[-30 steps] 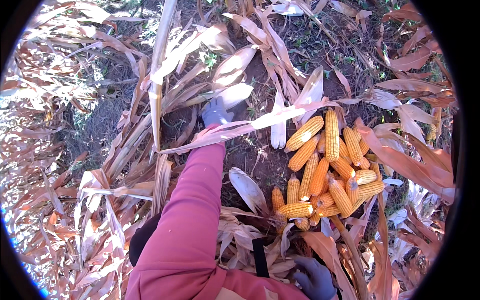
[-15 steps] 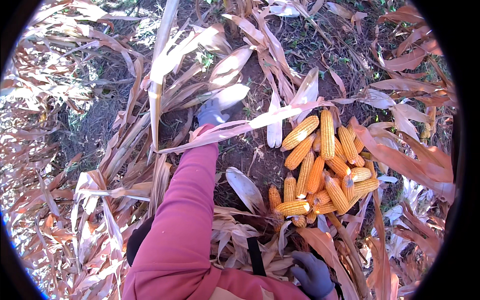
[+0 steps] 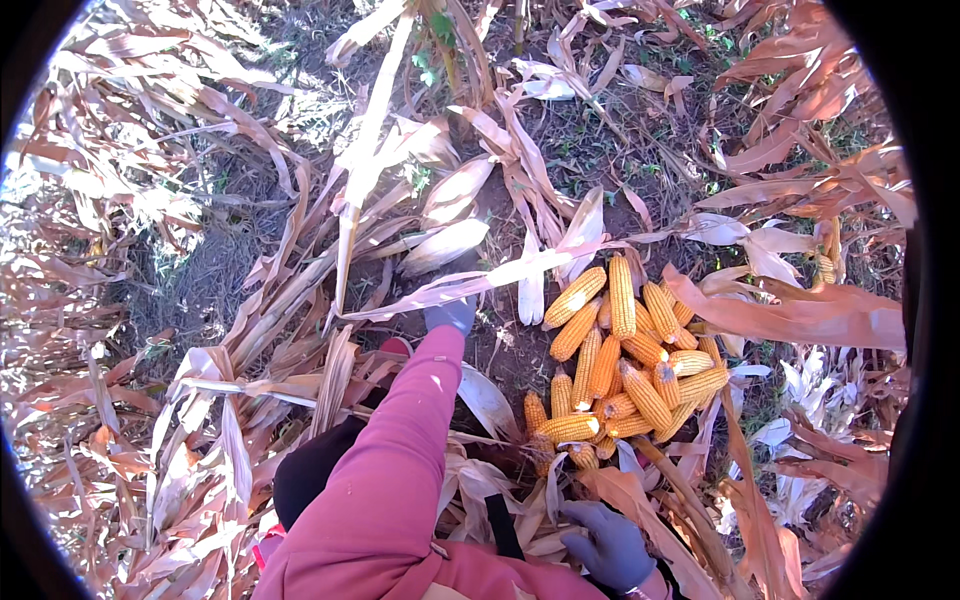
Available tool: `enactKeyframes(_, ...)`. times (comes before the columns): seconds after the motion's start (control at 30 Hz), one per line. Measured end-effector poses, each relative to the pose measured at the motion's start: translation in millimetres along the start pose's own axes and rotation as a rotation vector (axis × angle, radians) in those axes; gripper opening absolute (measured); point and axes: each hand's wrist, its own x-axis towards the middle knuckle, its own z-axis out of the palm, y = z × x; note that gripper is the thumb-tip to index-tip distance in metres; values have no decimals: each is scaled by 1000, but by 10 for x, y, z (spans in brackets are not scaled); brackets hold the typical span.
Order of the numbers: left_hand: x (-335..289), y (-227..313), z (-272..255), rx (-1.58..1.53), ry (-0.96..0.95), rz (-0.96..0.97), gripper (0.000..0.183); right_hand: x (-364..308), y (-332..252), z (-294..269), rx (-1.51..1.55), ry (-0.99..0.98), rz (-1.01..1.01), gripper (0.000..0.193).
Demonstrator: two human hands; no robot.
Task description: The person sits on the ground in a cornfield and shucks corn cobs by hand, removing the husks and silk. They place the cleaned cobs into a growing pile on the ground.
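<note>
My left hand (image 3: 452,314), in a grey glove, reaches low to the ground under a long dry leaf (image 3: 520,268). The leaf covers part of the hand, and its fingers cannot be made out. Just beyond it lies a pale corn husk (image 3: 446,247). My right hand (image 3: 610,545), gloved the same way, stays close to my body with thumb and fingers apart and nothing seen in it. Between and ahead of my hands, a heap of husked yellow corn cobs (image 3: 645,395) rests on the soil, to the right of my left hand.
Dry corn stalks and leaves (image 3: 250,310) litter the ground all around. A pale upright stalk (image 3: 370,150) stands ahead of my left hand. A broad brown leaf (image 3: 800,310) hangs at the heap's right side. A black strap (image 3: 504,525) and a red shoe (image 3: 397,346) show near my body.
My left hand has drawn back from the pale husk toward me, under the long leaf. The red shoe has come into sight. My right hand has shifted slightly left and up in the picture.
</note>
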Motion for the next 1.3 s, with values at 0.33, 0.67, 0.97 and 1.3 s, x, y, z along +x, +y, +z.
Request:
enactKeyframes(0.33,-353,506,-603,-96,-641,614,40,-369,-25,137,-143,95,-186,37)
enactKeyframes(0.67,-570,371,-998,32,-714,612,43,-429,25,246,-196,69,-156,37)
enactKeyframes(0.97,-1418,1004,-2066,-250,-570,887,39,-367,-10,217,-238,-66,-78,46)
enactKeyframes(1.3,-2551,703,-2518,-545,-1010,1042,39,-199,188,369,-291,-75,-57,42)
